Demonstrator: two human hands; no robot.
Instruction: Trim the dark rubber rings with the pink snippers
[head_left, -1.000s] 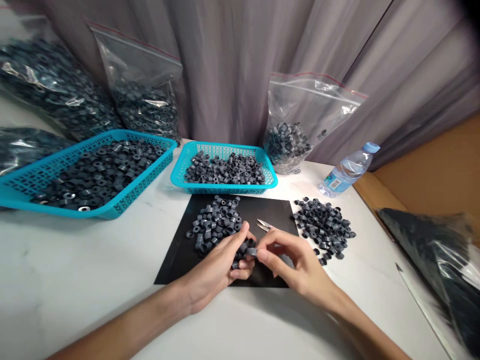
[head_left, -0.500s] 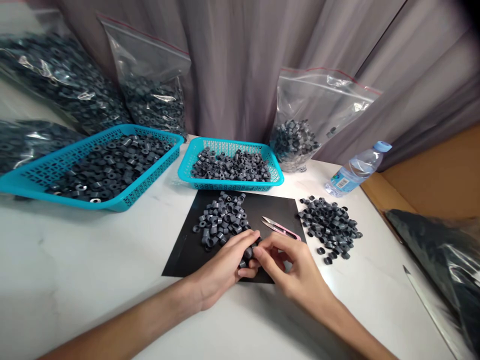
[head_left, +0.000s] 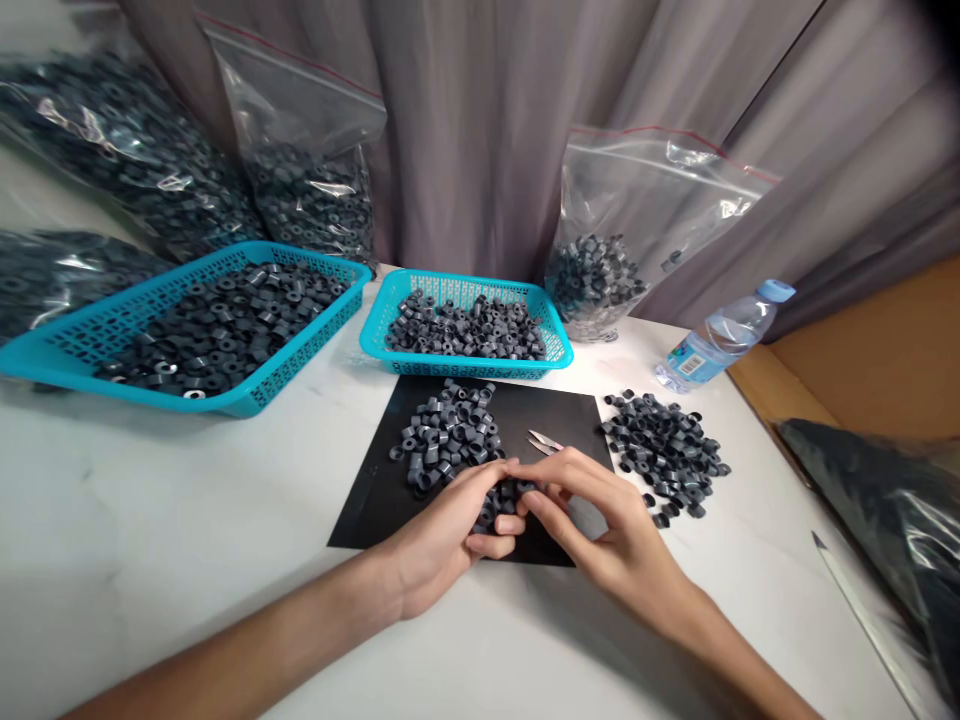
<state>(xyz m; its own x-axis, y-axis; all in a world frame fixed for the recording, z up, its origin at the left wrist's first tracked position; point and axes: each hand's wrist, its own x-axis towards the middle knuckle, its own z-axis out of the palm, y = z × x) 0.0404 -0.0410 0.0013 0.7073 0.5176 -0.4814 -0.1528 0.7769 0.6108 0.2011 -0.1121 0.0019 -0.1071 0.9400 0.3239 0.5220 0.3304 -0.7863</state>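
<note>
My left hand [head_left: 442, 545] is cupped with its fingers curled around several small dark grey ring-shaped plastic parts [head_left: 491, 505]. Close against it, my right hand [head_left: 592, 505] pinches one grey plastic ring [head_left: 526, 488] between thumb and fingertips. Both hands are over a black mat [head_left: 375, 490]. A heap of the same grey rings [head_left: 450, 435] lies on the mat just beyond my left hand. Behind my right hand, the blades of small thread snips [head_left: 544, 442] show; their handles are hidden. To the right, off the mat, is another pile of rings [head_left: 664, 450].
Two blue baskets [head_left: 251, 400] [head_left: 480, 372] of rings stand at the back and left. Clear zip bags [head_left: 315, 200] [head_left: 592, 270] of parts lean by the curtain. A water bottle [head_left: 724, 340], a cardboard box [head_left: 885, 350], a dark plastic bag [head_left: 862, 490] and a pencil-like stick [head_left: 855, 610] are right.
My right hand has shifted slightly right and now covers the snips' handles. More rings show in my left palm as its fingers loosen. The camera view has moved slightly.
</note>
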